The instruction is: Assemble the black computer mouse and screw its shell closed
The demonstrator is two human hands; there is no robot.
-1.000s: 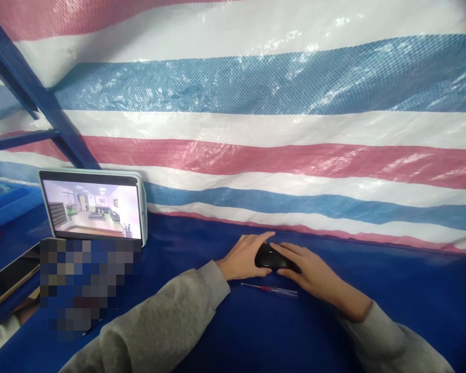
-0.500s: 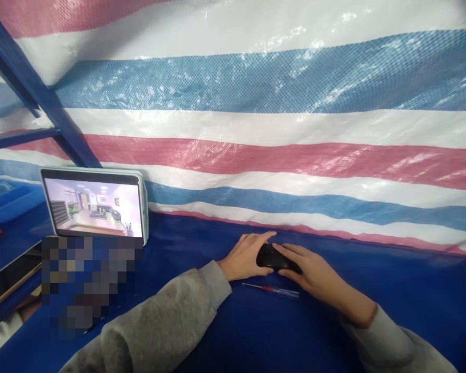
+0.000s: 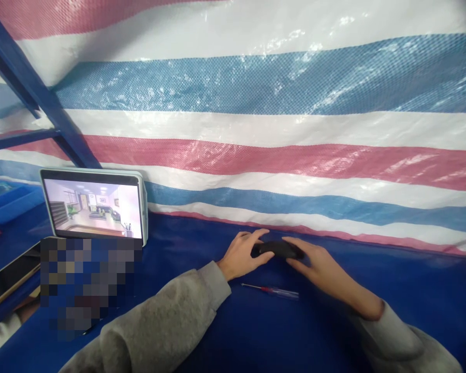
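A rounded black object, which looks like a computer mouse (image 3: 280, 249), is held between my two hands over the blue tabletop. My left hand (image 3: 243, 254) grips its left end, thumb at the near side and fingers at the far side. Around the right end curl the thumb and fingers of my right hand (image 3: 314, 261). Blur and my fingers hide the mouse's details. Just in front of it lies a small screwdriver (image 3: 270, 291) with a clear handle and a red collar, its thin shaft pointing left; neither hand touches it.
A tablet (image 3: 95, 207) showing a room scene stands at the left, with a phone (image 3: 13, 274) nearby. Behind it are a blue tray (image 3: 13, 202) and a blue metal frame (image 3: 42, 93). Striped plastic sheeting (image 3: 256, 160) hangs along the table's back. Part of another person shows at lower left.
The black mouse has tilted and now looks longer and narrower between my hands. My right hand has shifted slightly to the right, and my left thumb has risen a little. The screwdriver stays put.
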